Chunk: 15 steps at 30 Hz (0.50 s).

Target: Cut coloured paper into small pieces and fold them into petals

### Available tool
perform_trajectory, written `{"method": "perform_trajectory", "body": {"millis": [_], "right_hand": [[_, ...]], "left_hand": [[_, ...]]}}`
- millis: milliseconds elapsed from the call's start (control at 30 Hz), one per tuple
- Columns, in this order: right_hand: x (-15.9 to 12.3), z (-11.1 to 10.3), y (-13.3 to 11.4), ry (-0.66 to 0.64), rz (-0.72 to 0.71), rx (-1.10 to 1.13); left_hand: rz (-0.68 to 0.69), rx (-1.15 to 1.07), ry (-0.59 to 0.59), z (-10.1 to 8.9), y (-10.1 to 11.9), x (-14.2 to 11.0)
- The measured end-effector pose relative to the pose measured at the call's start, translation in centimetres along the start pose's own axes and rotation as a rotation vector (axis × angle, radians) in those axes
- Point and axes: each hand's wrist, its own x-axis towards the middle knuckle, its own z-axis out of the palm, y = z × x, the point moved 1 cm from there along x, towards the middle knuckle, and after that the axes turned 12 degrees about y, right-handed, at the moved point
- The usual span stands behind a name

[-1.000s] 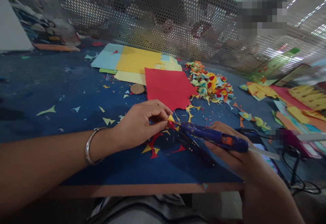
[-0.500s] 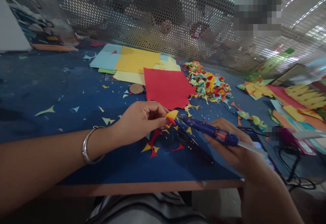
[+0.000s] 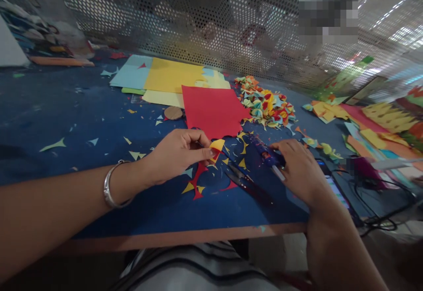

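My left hand [image 3: 185, 154] pinches a small folded piece of yellow and red paper [image 3: 217, 150] between thumb and fingers. To its right, my right hand [image 3: 299, 167] has its fingers curled at the side of a blue glue gun [image 3: 266, 154], a pale stick projecting from its rear. The gun is low over the table, tip pointing away from me; the grip on it is partly hidden. Between the hands, dark thread snips [image 3: 247, 185] lie among red paper scraps [image 3: 199, 178] and yellow ones.
A red sheet [image 3: 213, 110] overlaps yellow and blue sheets [image 3: 175, 75]. Behind them stands a perforated metal screen [image 3: 165, 22]. A heap of small coloured paper pieces [image 3: 272, 106] sits right of the sheets. At right are a phone [image 3: 337, 189], black cables [image 3: 373, 222] and more paper [image 3: 373, 139].
My right hand and the glue gun have drawn away from the folded paper, and the gun has turned to point farther forward. My left hand still pinches the paper.
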Motion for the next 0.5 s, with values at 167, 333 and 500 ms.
{"method": "perform_trajectory", "body": {"millis": [167,333,500], "right_hand": [[0.1,0.4,0.6,0.001,0.093,0.08],[-0.1,0.4,0.6,0.015,0.106,0.163],[-1.5,-1.0,-0.8,0.105,0.056,0.152]], "left_hand": [[-0.031,0.012,-0.028,0.1,-0.1,-0.3],[-0.008,0.029,-0.056,0.1,-0.1,-0.3],[0.0,0.044,-0.057,0.1,0.0,-0.3]]}}
